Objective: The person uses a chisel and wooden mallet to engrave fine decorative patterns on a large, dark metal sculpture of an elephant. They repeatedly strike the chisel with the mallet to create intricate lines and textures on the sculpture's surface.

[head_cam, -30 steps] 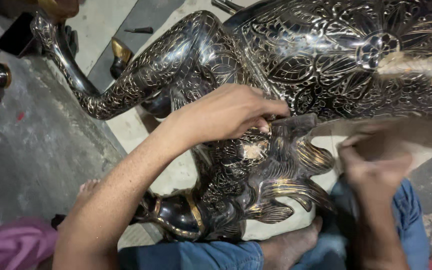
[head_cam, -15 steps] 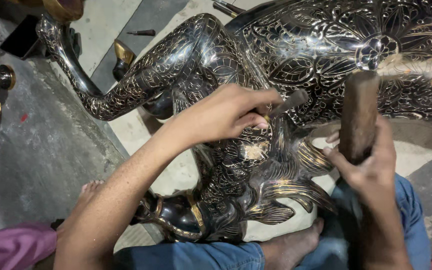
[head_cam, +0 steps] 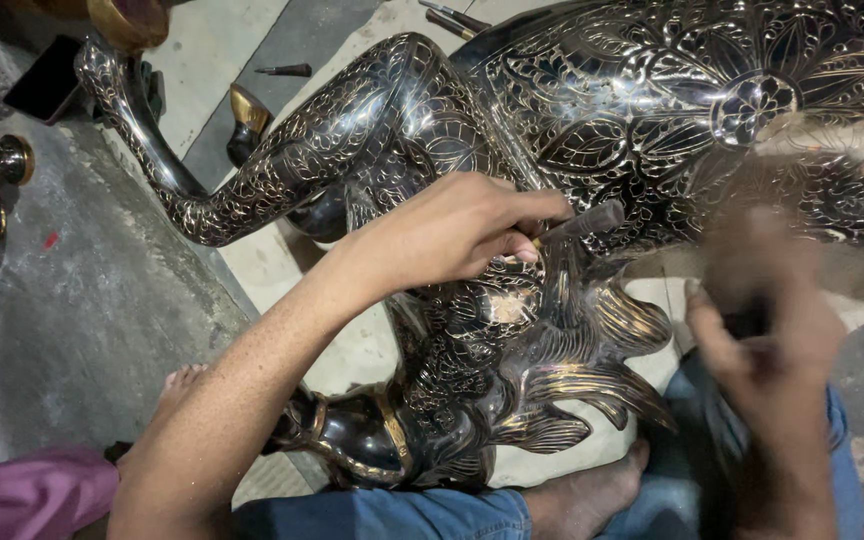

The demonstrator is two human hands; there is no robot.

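The left hand (head_cam: 452, 235) pinches a short chisel (head_cam: 577, 222) between thumb and fingers, its tip set against the dark engraved metal statue (head_cam: 592, 130) that lies just beyond the knuckles and runs under both arms. The right hand (head_cam: 767, 330) is a blur to the right of the chisel and a little nearer the person; it seems closed around a dark handle, probably a hammer, though the smear hides the tool itself.

The likely trouble, judging from this, is a glancing blow: the chisel head sits close to the left fingertips, so a strike slightly off line could catch them. The polished, curved surface could also let the tip skid and scratch the finished pattern. A bare foot (head_cam: 592, 495) rests below the hands, under the statue's fringed part, exposed to a dropped tool.
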